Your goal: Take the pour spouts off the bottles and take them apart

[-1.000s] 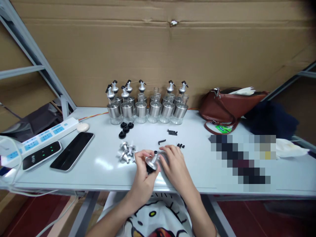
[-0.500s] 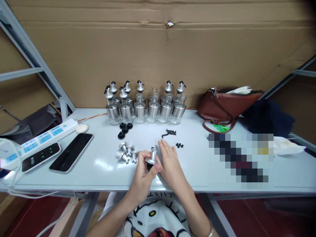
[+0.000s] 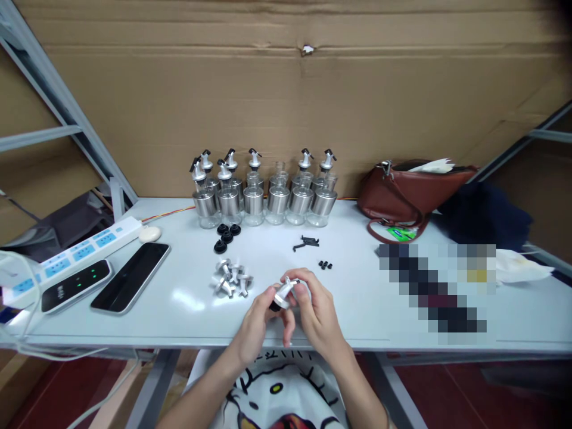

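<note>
My left hand (image 3: 257, 325) is closed around a silver pour spout (image 3: 282, 296) with a black stopper at its base, tilted with its nozzle toward the right. The thumb and fingers of my right hand (image 3: 319, 310) pinch at the nozzle end; whether a small part sits between them is hidden. Left of my hands lies a cluster of loose silver spouts (image 3: 232, 277), with several black stoppers (image 3: 227, 235) behind it. Beyond my right hand are thin black levers (image 3: 308, 242) and a few tiny black caps (image 3: 325, 265).
Glass bottles with steel bands (image 3: 254, 202) stand in rows at the back, some topped with spouts. A phone (image 3: 130, 277), a black device (image 3: 77, 286) and a power strip (image 3: 84, 250) lie left. A brown handbag (image 3: 402, 190) sits back right, near a blurred patch.
The spout has tipped from upright to leaning right. My right hand, stretched out flat beside it before, has curled in and now pinches its nozzle end.
</note>
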A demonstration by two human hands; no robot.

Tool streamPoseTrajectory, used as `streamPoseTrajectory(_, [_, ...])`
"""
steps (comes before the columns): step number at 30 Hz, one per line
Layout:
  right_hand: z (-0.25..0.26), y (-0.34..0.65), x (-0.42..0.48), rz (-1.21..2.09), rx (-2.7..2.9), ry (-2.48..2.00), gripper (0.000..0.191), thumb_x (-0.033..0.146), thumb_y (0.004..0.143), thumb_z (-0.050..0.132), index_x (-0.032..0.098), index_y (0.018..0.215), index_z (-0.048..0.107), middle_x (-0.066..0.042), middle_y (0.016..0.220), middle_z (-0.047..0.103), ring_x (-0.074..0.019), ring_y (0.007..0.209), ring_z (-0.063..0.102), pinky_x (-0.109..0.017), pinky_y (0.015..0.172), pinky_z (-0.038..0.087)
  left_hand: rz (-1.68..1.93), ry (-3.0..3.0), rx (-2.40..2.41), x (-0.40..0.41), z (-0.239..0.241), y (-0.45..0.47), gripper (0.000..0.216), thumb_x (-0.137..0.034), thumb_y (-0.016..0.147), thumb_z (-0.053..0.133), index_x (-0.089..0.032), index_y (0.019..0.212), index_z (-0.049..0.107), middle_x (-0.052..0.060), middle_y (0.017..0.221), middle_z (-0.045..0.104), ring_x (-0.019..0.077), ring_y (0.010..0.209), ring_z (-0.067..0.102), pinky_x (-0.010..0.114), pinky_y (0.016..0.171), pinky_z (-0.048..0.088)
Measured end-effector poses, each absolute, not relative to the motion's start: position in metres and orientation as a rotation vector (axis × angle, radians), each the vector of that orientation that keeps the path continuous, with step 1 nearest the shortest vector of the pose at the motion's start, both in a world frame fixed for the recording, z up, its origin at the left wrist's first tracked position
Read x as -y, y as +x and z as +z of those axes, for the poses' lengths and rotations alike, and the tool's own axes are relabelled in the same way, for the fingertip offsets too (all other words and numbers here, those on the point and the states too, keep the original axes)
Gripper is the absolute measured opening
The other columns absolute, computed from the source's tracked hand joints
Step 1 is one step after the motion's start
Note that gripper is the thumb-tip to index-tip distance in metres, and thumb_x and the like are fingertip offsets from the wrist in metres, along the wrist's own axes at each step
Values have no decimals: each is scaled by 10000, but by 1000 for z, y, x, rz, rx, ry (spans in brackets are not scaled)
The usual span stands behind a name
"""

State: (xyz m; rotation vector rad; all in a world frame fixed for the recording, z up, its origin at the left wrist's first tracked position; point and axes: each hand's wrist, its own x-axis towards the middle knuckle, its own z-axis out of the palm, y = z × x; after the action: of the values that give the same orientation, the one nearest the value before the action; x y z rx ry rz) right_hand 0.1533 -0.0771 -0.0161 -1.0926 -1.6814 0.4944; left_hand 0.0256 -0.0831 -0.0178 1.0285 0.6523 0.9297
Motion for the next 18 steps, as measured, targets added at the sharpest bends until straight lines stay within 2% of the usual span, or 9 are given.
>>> streamPoseTrajectory(3, [-16,155,77,446,1700,-1080,336,330,981,309,202,767,535,4,641,520,-134,596,518,-262,579,421,890,1037,-643,82,-20,25,510,-650,864,319,-169,833,484,-44,508,457,112,431,437,254,489,385])
streamPoseTrajectory(6, [-14,156,76,349,1709,-1068,363,307,977,316,207,664,470,13,600,469,-132,574,467,-278,596,391,894,1113,-664,84,-20,24,479,-643,865,365,-174,864,464,-41,641,459,88,460,457,245,518,376])
streamPoseTrajectory(13, [-13,156,78,322,1697,-987,331,210,959,333,207,632,384,33,577,409,-121,556,412,-280,604,357,1037,1238,-769,87,-21,22,369,-537,864,456,-185,976,472,-42,699,470,111,593,479,260,657,383])
streamPoseTrajectory(18, [-14,156,79,389,1662,-996,366,207,968,313,206,609,386,34,553,432,-122,552,421,-289,628,354,1111,1251,-770,88,-19,24,267,-423,874,493,-194,1010,463,-17,803,507,129,706,520,272,731,422])
